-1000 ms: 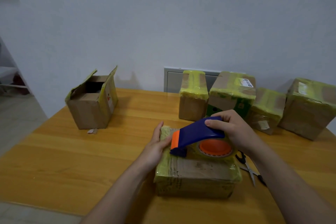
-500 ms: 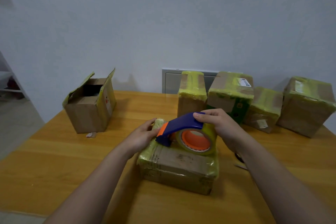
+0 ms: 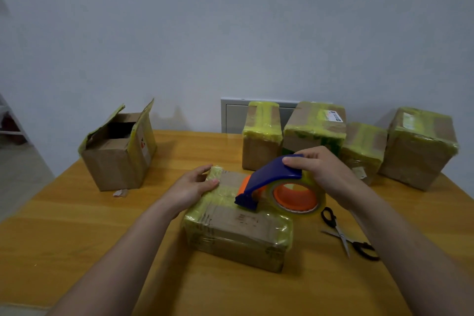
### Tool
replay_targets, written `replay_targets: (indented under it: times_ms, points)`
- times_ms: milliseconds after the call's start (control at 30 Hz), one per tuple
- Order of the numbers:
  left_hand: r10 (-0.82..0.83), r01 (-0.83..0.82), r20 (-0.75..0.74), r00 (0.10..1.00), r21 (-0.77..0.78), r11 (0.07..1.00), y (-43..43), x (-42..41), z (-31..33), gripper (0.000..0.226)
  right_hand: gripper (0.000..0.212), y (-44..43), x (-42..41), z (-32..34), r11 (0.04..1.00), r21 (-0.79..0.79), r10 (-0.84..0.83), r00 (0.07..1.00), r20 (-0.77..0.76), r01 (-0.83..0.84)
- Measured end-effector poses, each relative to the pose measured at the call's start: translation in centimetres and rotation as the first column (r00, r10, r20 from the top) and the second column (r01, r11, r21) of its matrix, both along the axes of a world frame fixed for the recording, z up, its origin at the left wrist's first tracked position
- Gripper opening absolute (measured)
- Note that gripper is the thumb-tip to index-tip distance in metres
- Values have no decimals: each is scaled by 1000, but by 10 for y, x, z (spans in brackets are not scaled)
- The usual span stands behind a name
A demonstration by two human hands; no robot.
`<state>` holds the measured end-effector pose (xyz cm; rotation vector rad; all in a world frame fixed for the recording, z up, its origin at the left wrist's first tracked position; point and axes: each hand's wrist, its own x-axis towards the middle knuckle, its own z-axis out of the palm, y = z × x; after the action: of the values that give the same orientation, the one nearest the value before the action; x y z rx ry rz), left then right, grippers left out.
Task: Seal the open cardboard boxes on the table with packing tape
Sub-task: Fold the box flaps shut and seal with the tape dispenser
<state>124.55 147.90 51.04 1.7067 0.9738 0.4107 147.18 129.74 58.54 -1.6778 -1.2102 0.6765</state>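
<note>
A flat cardboard box wrapped in yellowish tape lies in the middle of the table. My left hand rests on its far left corner, fingers bent over the edge. My right hand grips the blue handle of a tape dispenser with an orange core and a clear tape roll. The dispenser's blade end touches the top of the box. An open cardboard box with raised flaps stands at the far left of the table.
Several taped boxes stand in a row along the back right by the wall. Black-handled scissors lie open on the wooden table right of the flat box. A small tape scrap lies by the open box.
The flat box has turned and shifted left under my hands. The dispenser has tipped upright on the box top, and the scissors have come into full view.
</note>
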Motion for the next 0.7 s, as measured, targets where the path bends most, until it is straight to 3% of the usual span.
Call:
replay_targets:
  times_ms: [100,167,200,267,333,400,567,700]
  points:
    - [118,-56,-155,981,356,933,-3,3,4,65,27,1,-4,-8,1000,21,-7,998,60,6]
    - [239,19,-294,926,666,746,-20,4,12,56,28,4,-4,-13,999,45,-31,995,93,27]
    - [223,90,-313,923,740,666,-32,4,15,49,27,5,-3,-14,998,52,-44,994,99,39]
    - [51,271,-377,925,747,608,-55,3,13,44,27,8,-2,-16,997,63,-58,993,102,52]
    - [-61,476,-554,830,647,596,-68,-2,2,60,26,9,-3,-16,996,71,-54,992,110,46]
    - [-66,586,-668,742,597,548,-65,-7,-6,76,30,11,-5,-15,997,73,-48,992,117,39]
    - [-82,663,-737,671,547,511,-45,-6,-5,133,41,19,-10,-15,995,82,-66,993,97,58]
    - [-80,664,-737,671,551,506,-20,-3,-7,142,45,31,-18,-15,995,75,-74,990,116,65]
